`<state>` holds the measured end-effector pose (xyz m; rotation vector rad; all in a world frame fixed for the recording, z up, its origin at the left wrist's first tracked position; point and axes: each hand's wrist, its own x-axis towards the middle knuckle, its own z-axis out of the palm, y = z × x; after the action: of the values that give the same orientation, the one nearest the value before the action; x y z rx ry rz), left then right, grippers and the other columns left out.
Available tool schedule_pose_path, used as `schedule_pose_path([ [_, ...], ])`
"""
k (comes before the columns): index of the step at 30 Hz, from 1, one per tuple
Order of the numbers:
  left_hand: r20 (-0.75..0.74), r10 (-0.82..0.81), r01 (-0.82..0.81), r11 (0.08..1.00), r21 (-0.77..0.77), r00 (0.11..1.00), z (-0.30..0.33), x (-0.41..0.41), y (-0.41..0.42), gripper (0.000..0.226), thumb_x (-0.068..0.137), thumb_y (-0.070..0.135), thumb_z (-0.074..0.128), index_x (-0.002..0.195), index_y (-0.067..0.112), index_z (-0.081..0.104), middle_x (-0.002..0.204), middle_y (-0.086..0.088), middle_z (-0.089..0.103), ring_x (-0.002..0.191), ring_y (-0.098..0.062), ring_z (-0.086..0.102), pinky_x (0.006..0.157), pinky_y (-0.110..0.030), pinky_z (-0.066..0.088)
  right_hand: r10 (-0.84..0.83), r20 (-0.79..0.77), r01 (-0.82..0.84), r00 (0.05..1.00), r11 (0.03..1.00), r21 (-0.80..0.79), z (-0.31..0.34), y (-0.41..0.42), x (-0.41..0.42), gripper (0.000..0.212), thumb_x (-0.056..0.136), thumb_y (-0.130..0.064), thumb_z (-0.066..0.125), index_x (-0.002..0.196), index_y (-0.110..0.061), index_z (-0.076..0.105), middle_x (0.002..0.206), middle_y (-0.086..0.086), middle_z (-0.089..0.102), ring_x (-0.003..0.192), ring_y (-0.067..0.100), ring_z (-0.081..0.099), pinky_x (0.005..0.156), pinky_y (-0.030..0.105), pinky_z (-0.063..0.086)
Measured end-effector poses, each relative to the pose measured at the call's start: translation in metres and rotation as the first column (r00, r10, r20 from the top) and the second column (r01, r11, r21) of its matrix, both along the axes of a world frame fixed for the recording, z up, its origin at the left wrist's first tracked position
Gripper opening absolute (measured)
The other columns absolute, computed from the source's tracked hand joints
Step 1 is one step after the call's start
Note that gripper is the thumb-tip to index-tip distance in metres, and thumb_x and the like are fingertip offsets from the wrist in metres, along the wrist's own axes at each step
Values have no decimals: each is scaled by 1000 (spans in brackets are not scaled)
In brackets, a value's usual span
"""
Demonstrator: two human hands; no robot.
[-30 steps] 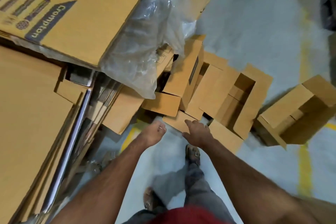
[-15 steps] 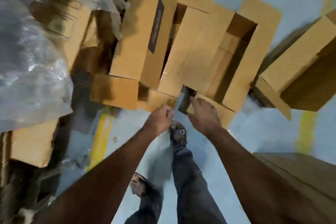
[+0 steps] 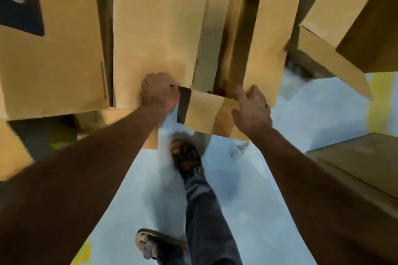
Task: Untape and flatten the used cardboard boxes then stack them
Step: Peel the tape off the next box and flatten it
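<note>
Since 1 s ago both hands reached the open box [image 3: 159, 34] at 12 o'clock: left hand [image 3: 159, 92] clenched on its flap edge, right hand [image 3: 252, 109] fingers loose at the opposite flap. Pickup for flattening begun.

boxes [image 3: 159, 28]: plain tan-brown cardboard
label [image 3: 21, 0]: dark navy panel with pale lettering, on the left box
floor [image 3: 247, 211]: pale blue-grey, with a yellow line [image 3: 382, 97]
trousers [image 3: 206, 217]: dark grey
sandals [image 3: 187, 159]: dark, strapped
</note>
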<state>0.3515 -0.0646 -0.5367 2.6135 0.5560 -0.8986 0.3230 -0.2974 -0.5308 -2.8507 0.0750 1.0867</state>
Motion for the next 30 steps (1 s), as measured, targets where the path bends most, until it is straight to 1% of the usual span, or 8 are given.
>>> schedule_pose_path([
  [3,9,227,-227,973,-45,974,-31,7,16,59,88,27,59,138,11,32,147,-21,28,135,-40,28,111,-45,31,29,-79,-32,996,999,-44,-25,2,12,67,96,-41,55,152,-36,19,161,20,-16,149,42,1,109,59,31],
  [6,95,338,-323,935,-144,936,-38,4,12,71,86,23,63,144,18,23,150,-16,23,139,-38,23,113,-44,28,-5,-77,1,997,998,-61,-29,7,22,66,97,-40,54,154,-31,21,160,19,-23,148,45,-4,107,59,36],
  [11,248,458,-430,888,-161,853,-12,9,4,67,88,19,62,145,17,26,137,-18,43,125,-37,44,106,-43,40,-90,110,84,990,995,52,-5,-1,21,68,99,-17,50,157,-21,13,165,12,-4,148,38,16,106,51,42],
  [14,321,373,-321,925,-204,870,13,21,13,55,91,29,61,136,15,33,101,-8,64,92,-28,63,81,-40,52,-204,298,142,933,966,217,16,-19,24,70,94,4,46,156,-12,19,163,8,22,136,32,44,101,44,46],
  [18,43,170,-137,901,-411,985,33,41,17,32,95,35,58,122,18,54,104,4,65,91,-14,61,76,-28,46,-348,279,293,895,930,221,21,-39,36,66,99,-25,51,155,-15,18,159,10,28,135,37,43,101,50,45],
  [21,-169,253,-303,827,-472,953,29,50,7,35,95,31,57,126,15,56,114,-3,66,98,-20,63,88,-34,52,-313,45,307,949,946,105,10,-31,36,99,87,-64,57,156,-21,1,164,11,9,147,38,19,104,59,39],
  [24,-224,367,-430,784,-447,903,19,48,-9,35,97,26,56,128,9,54,115,-9,65,93,-25,66,82,-43,59,-353,-34,354,935,935,32,-8,-16,37,116,79,-68,65,154,-26,-13,163,13,-5,149,41,5,104,64,37],
  [30,-58,257,-254,849,-464,965,21,35,-25,18,99,15,49,113,10,59,102,-9,68,83,-25,69,76,-46,60,-479,212,483,852,875,36,-20,-13,32,63,93,-27,51,143,1,26,144,28,39,120,47,51,92,50,50],
])
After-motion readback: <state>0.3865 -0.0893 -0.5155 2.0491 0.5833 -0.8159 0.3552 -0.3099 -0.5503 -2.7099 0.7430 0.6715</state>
